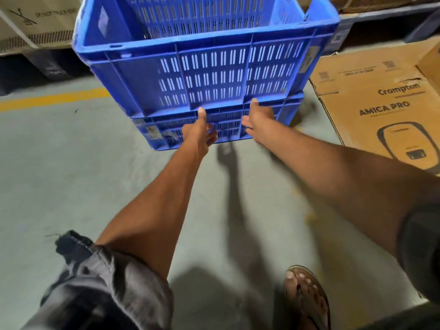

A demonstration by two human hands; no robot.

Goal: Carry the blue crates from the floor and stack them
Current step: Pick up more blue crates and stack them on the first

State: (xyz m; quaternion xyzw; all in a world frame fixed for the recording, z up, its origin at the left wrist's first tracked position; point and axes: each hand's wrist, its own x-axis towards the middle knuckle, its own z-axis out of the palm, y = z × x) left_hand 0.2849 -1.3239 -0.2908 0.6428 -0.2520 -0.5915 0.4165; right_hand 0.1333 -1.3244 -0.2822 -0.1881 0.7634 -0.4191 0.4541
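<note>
A large blue slotted crate (pixel 214 75) sits on top of a second blue crate (pixel 164 133) that stands on the floor ahead of me. My left hand (pixel 199 132) and my right hand (pixel 258 120) are stretched out side by side at the seam between the two crates. Each thumb tip touches the bottom edge of the upper crate. The fingers are loosely spread in front of the lower crate's wall and do not wrap around anything. Most of the lower crate is hidden by the upper one.
A big Crompton cardboard box (pixel 381 101) lies on the floor right of the stack. More cartons (pixel 35 22) stand on low racking at the back left. A yellow line (pixel 54 98) crosses the grey floor. My sandalled foot (pixel 307 298) is at the bottom right.
</note>
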